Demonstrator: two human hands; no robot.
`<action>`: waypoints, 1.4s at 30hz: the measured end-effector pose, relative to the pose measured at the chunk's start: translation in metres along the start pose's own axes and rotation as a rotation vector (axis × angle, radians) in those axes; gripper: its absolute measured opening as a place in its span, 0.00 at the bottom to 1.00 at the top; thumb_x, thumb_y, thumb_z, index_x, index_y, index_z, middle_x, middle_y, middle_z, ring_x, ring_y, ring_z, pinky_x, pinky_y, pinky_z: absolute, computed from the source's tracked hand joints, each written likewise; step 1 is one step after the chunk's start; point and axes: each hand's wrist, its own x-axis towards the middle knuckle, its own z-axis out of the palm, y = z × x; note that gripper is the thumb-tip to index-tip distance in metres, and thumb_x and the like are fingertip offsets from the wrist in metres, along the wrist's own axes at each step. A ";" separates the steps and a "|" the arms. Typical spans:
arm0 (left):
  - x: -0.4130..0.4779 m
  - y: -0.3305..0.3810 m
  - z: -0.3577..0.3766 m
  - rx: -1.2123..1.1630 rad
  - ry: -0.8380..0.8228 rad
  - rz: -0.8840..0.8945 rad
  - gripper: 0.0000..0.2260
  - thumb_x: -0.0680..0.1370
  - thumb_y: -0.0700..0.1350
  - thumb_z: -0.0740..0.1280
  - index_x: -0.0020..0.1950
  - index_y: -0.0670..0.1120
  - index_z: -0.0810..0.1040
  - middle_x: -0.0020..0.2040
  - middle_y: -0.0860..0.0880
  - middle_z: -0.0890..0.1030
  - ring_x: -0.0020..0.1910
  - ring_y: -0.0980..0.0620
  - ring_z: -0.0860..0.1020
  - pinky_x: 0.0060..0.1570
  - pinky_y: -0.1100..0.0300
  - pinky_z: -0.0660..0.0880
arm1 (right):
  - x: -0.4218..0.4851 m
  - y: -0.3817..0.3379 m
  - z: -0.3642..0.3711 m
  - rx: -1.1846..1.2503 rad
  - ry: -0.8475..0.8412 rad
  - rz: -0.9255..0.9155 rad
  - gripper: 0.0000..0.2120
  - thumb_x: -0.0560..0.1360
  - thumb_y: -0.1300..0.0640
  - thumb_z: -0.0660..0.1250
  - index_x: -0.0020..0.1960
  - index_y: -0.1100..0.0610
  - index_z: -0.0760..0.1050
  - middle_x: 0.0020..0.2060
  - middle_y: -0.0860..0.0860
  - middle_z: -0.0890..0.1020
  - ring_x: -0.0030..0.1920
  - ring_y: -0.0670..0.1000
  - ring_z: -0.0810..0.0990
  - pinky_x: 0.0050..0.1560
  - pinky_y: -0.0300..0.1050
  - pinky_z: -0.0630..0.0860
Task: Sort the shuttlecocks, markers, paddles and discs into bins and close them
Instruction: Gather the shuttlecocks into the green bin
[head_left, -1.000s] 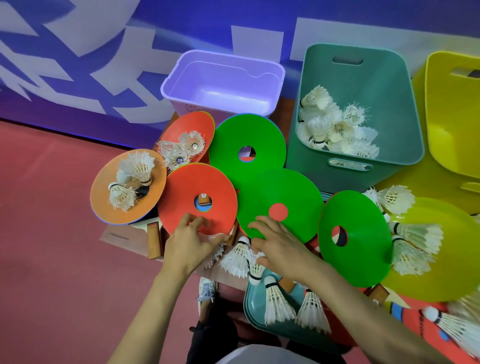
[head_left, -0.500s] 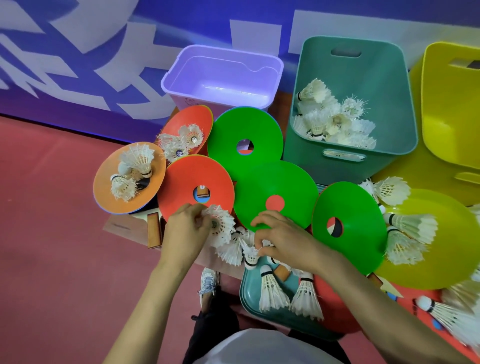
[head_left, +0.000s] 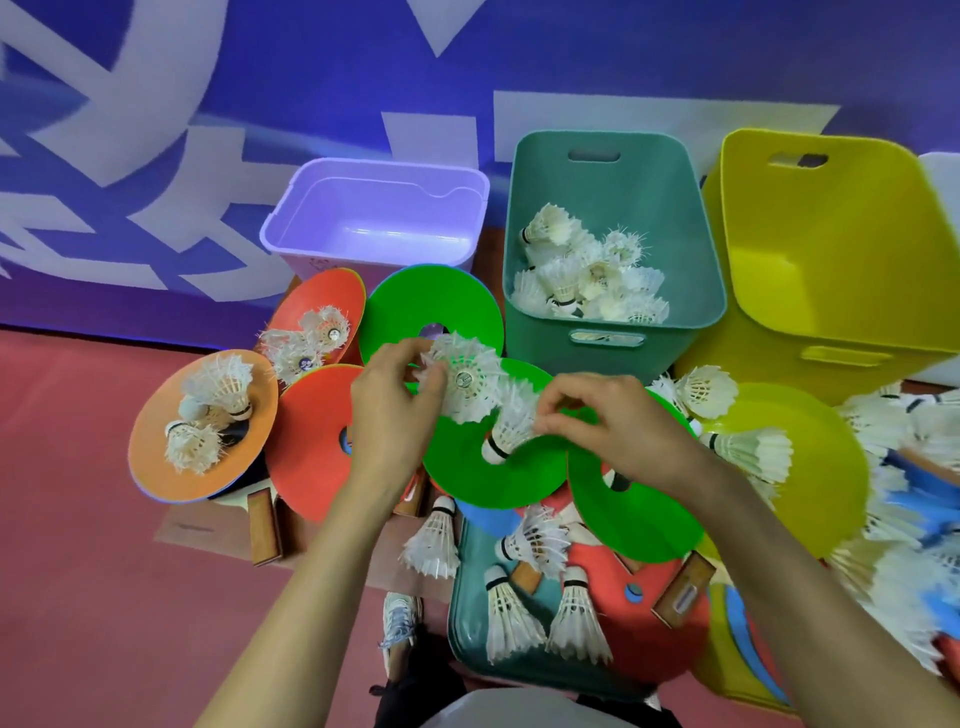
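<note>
two shuttlecocks up off the pile, both over the middle green disc (head_left: 498, 467). one shuttle (head_left: 465, 382), feathers fanned and cork facing the camera, pinched at its skirt by the left hand (head_left: 395, 410). second shuttle (head_left: 506, 428), cork down and to the left, gripped by its feathers in the right hand (head_left: 618, 431). both hands closed on their loads, neither slack, the two shuttles touching or nearly so between them.

step in hand, by the look of it: gathering shuttlecocks for the green bin (head_left: 613, 312), already part-filled with a heap of them. bin just beyond and to the right of the hands, open at the top, no lid on it.

next move probably calls for a short carry forward and right, over the near rim, then a loosening of the fingers above the heap. light grip enough; feathers frail and easily crushed.

plenty left: more shuttles on the orange disc (head_left: 156, 467) at far left, on the red disc (head_left: 332, 296) behind it, on the yellow disc (head_left: 831, 493) at right, and below the wrists on a teal lid (head_left: 467, 613). purple bin (head_left: 374, 228) behind, nothing visible in it; yellow bin (head_left: 831, 260) at far right, tipped. discs and paddle handles not yet sorted.
</note>
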 end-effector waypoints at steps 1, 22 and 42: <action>0.005 0.007 0.004 -0.011 -0.006 0.019 0.07 0.74 0.39 0.68 0.51 0.44 0.80 0.43 0.49 0.78 0.40 0.52 0.77 0.43 0.58 0.71 | 0.000 0.000 -0.008 0.003 0.064 -0.016 0.04 0.73 0.56 0.70 0.43 0.57 0.78 0.40 0.47 0.81 0.42 0.43 0.78 0.47 0.37 0.73; 0.132 0.094 0.115 0.401 -0.333 0.318 0.19 0.75 0.32 0.58 0.64 0.44 0.72 0.59 0.41 0.75 0.54 0.38 0.76 0.50 0.51 0.71 | 0.066 0.050 -0.120 -0.518 0.641 0.237 0.05 0.77 0.54 0.64 0.46 0.55 0.74 0.43 0.51 0.80 0.42 0.54 0.76 0.36 0.43 0.66; 0.096 0.057 0.090 0.072 -0.249 0.318 0.09 0.75 0.41 0.66 0.54 0.47 0.79 0.52 0.50 0.80 0.53 0.50 0.77 0.52 0.60 0.70 | 0.069 0.047 -0.072 -0.253 0.458 0.158 0.19 0.78 0.55 0.63 0.68 0.54 0.68 0.63 0.51 0.74 0.63 0.51 0.71 0.63 0.47 0.68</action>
